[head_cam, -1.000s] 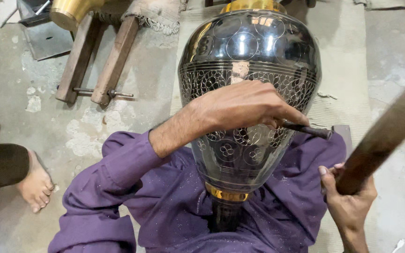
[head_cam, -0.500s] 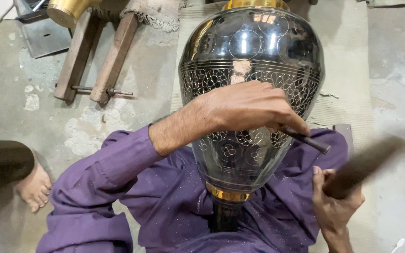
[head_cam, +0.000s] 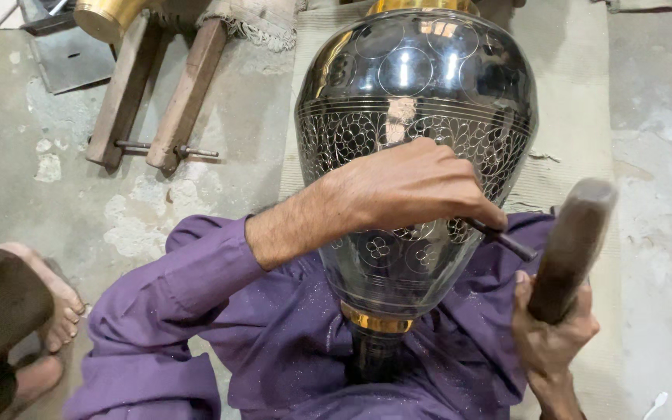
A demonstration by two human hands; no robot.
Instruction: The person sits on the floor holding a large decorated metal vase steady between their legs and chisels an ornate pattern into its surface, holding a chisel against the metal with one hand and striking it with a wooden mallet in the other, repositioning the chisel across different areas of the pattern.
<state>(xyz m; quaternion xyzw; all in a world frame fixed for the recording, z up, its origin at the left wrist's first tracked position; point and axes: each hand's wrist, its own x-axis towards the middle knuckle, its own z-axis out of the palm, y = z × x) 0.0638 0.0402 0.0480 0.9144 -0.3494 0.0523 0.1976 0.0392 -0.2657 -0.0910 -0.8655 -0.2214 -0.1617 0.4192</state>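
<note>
A large black metal vase (head_cam: 421,85) with fine engraved patterns and a brass collar lies across my lap, neck toward me. My left hand (head_cam: 410,187) rests on its belly and grips a thin dark chisel (head_cam: 507,239), whose tip is hidden under my fingers against the engraved band. My right hand (head_cam: 553,334), at the lower right, is closed around the handle of a wooden mallet (head_cam: 573,241). The mallet stands nearly upright, its head just right of the chisel's free end. Purple sleeves and cloth cover my arms and legs.
Two wooden beams joined by a metal bolt (head_cam: 157,93) lie on the concrete floor at upper left, beside a brass vessel (head_cam: 106,15). Another person's bare feet (head_cam: 48,295) are at the left edge. A woven mat (head_cam: 577,132) lies under the vase.
The mallet has swung from a raised, outward tilt at the right down and in toward the chisel's end. My left hand and the vase stay almost still.
</note>
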